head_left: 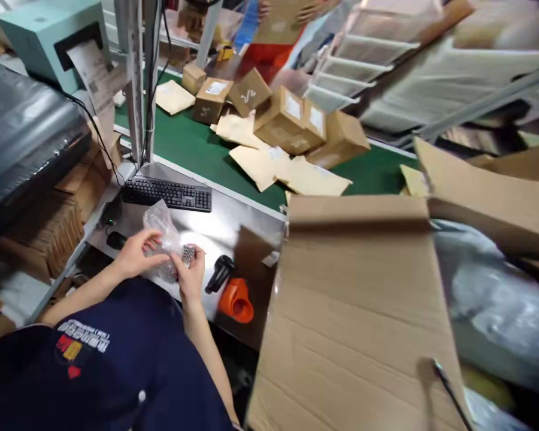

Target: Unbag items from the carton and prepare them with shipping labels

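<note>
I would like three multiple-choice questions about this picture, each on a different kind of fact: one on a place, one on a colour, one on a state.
1. Where is the keyboard?
A) on the steel bench
B) on the green conveyor belt
C) on the cardboard boxes

2. What colour is the object beside the black scanner?
A) blue
B) white
C) orange

3. What do the left hand and right hand hold?
A) nothing
B) clear bubble wrap
C) a cardboard box

1 A: the keyboard lies on the steel surface.
2 C: its body is plainly orange.
3 B: both hands grip the wrap.

A warehouse packing station — green conveyor belt [197, 161] carrying cardboard boxes [211, 99] and paper mailers [174, 97], beside a label printer [40, 42]
</note>
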